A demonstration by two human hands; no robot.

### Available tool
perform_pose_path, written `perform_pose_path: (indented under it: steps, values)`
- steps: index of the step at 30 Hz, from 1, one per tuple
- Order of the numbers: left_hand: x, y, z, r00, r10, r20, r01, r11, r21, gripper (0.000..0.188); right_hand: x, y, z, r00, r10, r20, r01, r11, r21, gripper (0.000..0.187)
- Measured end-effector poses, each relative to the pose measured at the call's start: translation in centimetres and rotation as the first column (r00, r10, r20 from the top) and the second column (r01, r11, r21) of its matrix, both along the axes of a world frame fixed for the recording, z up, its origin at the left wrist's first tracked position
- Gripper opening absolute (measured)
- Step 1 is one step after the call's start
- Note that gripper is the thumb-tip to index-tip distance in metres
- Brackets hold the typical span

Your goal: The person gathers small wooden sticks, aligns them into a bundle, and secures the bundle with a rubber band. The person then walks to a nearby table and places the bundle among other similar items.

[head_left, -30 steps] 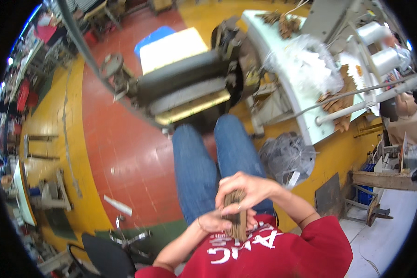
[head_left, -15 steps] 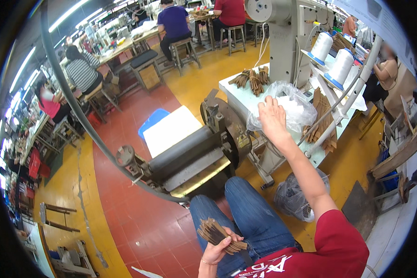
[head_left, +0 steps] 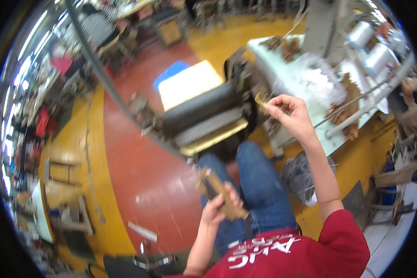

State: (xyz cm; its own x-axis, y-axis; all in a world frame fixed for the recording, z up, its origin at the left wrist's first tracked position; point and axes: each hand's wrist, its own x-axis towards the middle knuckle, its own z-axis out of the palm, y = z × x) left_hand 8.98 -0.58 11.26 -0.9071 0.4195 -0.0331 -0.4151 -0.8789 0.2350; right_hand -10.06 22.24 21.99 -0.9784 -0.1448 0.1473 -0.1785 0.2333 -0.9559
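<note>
My left hand [head_left: 213, 209] is closed around a bundle of brown strips [head_left: 210, 181], held tilted above my lap. The strips look like leather, though motion blurs them. Up by the roller machine [head_left: 199, 113], my right hand [head_left: 294, 118] pinches a thin yellowish rubber band [head_left: 260, 99] between thumb and fingertips. The band hangs in a small loop, apart from the bundle. Beyond that hand, a clear plastic bag [head_left: 317, 81] with white contents lies on the pale table.
The pale green table [head_left: 275, 51] on the right carries more brown bundles [head_left: 285, 45] and brown pieces [head_left: 350, 104]. White thread cones [head_left: 377, 58] stand beside a slanted metal bar. A filled plastic bag [head_left: 306, 178] sits on the floor by my right leg.
My right hand has left the plastic bag and come nearer, with a rubber band now in its fingers. My left hand has raised and turned the bundle slightly. The whole view has shifted.
</note>
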Motion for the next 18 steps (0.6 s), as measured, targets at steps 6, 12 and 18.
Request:
perform_pose_path:
  steps: [6,12,18]
  values:
    - [-1.2,0.5,1.9,0.994,0.076,-0.079,-0.1,0.92,-0.379,0.028,7.9,-4.6,-4.1,0.868,0.382,0.318,-0.241,0.883,-0.403,0.022]
    - [0.3,1.0,2.4,0.994,0.102,-0.034,-0.099,0.744,-0.661,0.024,10.6,-4.4,-5.1,0.986,0.15,0.074,-0.155,0.986,0.063,0.015]
    - [1.7,1.6,2.6,0.99,0.128,-0.051,-0.12,0.614,-0.78,0.035,12.6,-3.3,-6.5,0.86,0.402,0.314,-0.296,0.895,-0.335,0.025]
